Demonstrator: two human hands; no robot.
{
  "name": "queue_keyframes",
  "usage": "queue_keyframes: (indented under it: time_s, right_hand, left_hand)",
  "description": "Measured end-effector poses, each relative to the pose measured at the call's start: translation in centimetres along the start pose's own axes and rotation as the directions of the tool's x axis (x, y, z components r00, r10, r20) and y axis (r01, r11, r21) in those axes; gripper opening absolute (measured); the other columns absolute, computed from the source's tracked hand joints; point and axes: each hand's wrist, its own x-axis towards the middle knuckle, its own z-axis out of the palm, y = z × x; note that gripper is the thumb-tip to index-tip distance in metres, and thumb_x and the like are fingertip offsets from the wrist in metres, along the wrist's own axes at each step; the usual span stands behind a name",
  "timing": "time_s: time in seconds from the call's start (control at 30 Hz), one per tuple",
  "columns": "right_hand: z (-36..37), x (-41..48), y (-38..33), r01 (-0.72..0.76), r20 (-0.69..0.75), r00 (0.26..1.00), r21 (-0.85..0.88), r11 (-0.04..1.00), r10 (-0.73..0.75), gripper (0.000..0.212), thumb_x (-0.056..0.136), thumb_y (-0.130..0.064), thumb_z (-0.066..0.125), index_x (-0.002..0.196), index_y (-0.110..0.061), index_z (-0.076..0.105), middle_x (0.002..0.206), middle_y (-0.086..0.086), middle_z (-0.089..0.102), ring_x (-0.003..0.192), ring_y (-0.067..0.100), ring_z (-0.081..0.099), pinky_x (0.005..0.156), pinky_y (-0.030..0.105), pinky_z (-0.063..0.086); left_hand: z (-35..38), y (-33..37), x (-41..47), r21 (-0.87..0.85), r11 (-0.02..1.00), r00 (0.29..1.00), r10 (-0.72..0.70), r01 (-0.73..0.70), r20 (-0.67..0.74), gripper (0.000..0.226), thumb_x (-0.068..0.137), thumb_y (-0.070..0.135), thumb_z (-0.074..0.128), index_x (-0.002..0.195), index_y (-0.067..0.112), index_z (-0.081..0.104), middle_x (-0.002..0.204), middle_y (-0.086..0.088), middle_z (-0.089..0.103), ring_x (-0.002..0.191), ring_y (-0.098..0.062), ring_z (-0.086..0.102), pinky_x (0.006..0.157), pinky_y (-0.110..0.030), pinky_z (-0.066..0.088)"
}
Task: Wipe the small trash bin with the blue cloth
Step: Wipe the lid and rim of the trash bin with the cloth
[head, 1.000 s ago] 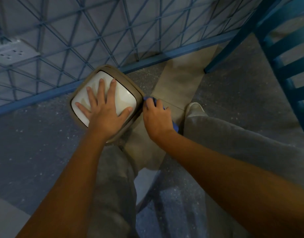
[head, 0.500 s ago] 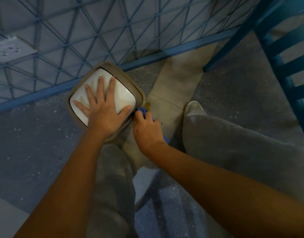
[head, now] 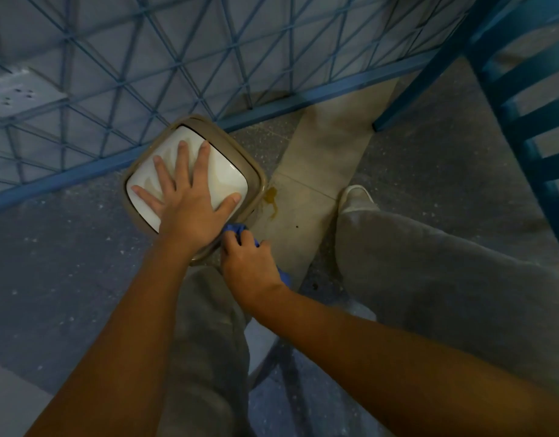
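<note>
Left hand [head: 190,209] spread flat on bin [head: 256,181] lid; right hand [head: 251,266] bunches cloth [head: 235,229] against bin's side

Looking down on a speckled grey floor [head: 67,257], dimly lit. Crossing it diagonally, a pale beige strip [head: 328,159] carrying a yellowish stain [head: 271,197]. Running along the far side, a blue wire-mesh fence [head: 183,58] with a blue bottom rail [head: 303,100]. Showing behind the mesh at upper left, a white wall socket [head: 16,93]. Standing at right, blue slatted furniture [head: 530,99], one leg [head: 407,93] touching the floor.
</note>
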Motion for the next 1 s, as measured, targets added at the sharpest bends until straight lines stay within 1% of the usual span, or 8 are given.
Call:
queue_keyframes:
  time_s: [0.07,0.17,0.33,0.4,0.5,0.63,0.8,1.0]
  right_hand:
    - [0.1,-0.2,0.0,0.013,-0.027,1.0,-0.015,1.0,-0.013,0.04,0.086,-0.024,0.058,0.123,-0.008,0.055,0.122,0.008,0.053,0.105,0.026,0.054,0.075,0.034,0.049]
    - [0.3,-0.1,0.9,0.08,0.045,0.996,0.03,0.996,-0.081,0.043,0.095,-0.012,0.041,0.136,-0.001,0.036,0.137,0.016,0.035,0.119,0.034,0.039,0.088,0.042,0.043]
    - [0.2,-0.2,1.6,-0.12,0.063,0.992,0.303,0.945,0.106,0.064,0.092,-0.008,0.044,0.147,-0.003,0.012,0.145,0.017,0.025,0.125,0.034,0.034,0.101,0.042,0.036]
    - [0.3,0.7,2.5,-0.319,0.09,0.94,0.579,0.75,0.33,0.066,0.091,-0.01,0.047,0.148,-0.005,0.013,0.143,0.017,0.029,0.124,0.032,0.039,0.106,0.037,0.035]
    - [0.0,2.8,4.0,-0.403,0.185,0.777,0.881,0.248,0.602,0.049,0.089,-0.011,0.052,0.135,-0.001,0.04,0.128,0.02,0.049,0.115,0.034,0.053,0.103,0.043,0.043]
    - [-1.6,4.2,4.2,-0.298,0.309,0.777,0.948,-0.112,0.549,0.037,0.092,-0.006,0.048,0.129,-0.005,0.048,0.117,0.013,0.058,0.105,0.022,0.057,0.093,0.03,0.046]
    - [-1.4,3.8,3.2,-0.327,0.375,0.78,0.927,-0.186,0.501,0.029,0.092,-0.004,0.046,0.12,-0.003,0.052,0.106,0.01,0.057,0.096,0.021,0.055,0.085,0.03,0.046]
    - [1.2,2.5,-0.2,-0.483,0.497,0.793,0.865,-0.133,0.353,0.011,0.092,-0.009,0.048,0.101,-0.008,0.053,0.101,0.012,0.06,0.094,0.025,0.059,0.083,0.033,0.05]
  left_hand:
    - [0.0,-0.1,0.0,0.001,1.0,1.0,0.006,-0.006,-0.004,0.087,0.083,0.058,0.048,0.145,0.034,-0.009,0.157,0.001,-0.014,0.142,-0.035,-0.017,0.105,-0.067,-0.01]
    - [0.0,0.0,-0.1,-0.006,1.0,1.0,0.007,-0.007,-0.002,0.087,0.083,0.059,0.048,0.145,0.035,-0.007,0.157,0.001,-0.014,0.142,-0.035,-0.016,0.105,-0.067,-0.01]
    - [0.0,0.0,-0.1,-0.008,1.0,1.0,0.012,-0.012,-0.005,0.087,0.083,0.059,0.048,0.145,0.035,-0.007,0.157,0.002,-0.014,0.142,-0.035,-0.016,0.106,-0.067,-0.01]
    - [0.0,-0.1,-0.1,-0.006,1.0,1.0,0.0,0.0,0.003,0.087,0.083,0.06,0.047,0.145,0.035,-0.008,0.157,0.002,-0.015,0.142,-0.034,-0.016,0.106,-0.066,-0.011]
    - [0.0,0.0,-0.1,-0.005,1.0,1.0,0.007,-0.007,0.004,0.087,0.083,0.059,0.048,0.145,0.035,-0.008,0.157,0.002,-0.015,0.142,-0.034,-0.016,0.105,-0.067,-0.011]
    - [0.0,0.2,-0.1,-0.01,1.0,1.0,-0.002,0.002,-0.001,0.087,0.083,0.057,0.05,0.146,0.034,-0.006,0.157,0.001,-0.014,0.142,-0.035,-0.016,0.105,-0.067,-0.01]
    - [0.0,0.1,0.0,-0.008,1.0,1.0,-0.004,0.004,-0.008,0.087,0.083,0.057,0.049,0.146,0.034,-0.007,0.157,0.001,-0.014,0.143,-0.035,-0.014,0.105,-0.067,-0.009]
    - [0.0,0.0,0.0,-0.004,1.0,1.0,-0.007,0.007,-0.003,0.086,0.083,0.059,0.047,0.145,0.035,-0.008,0.157,0.002,-0.015,0.143,-0.034,-0.015,0.105,-0.067,-0.011]
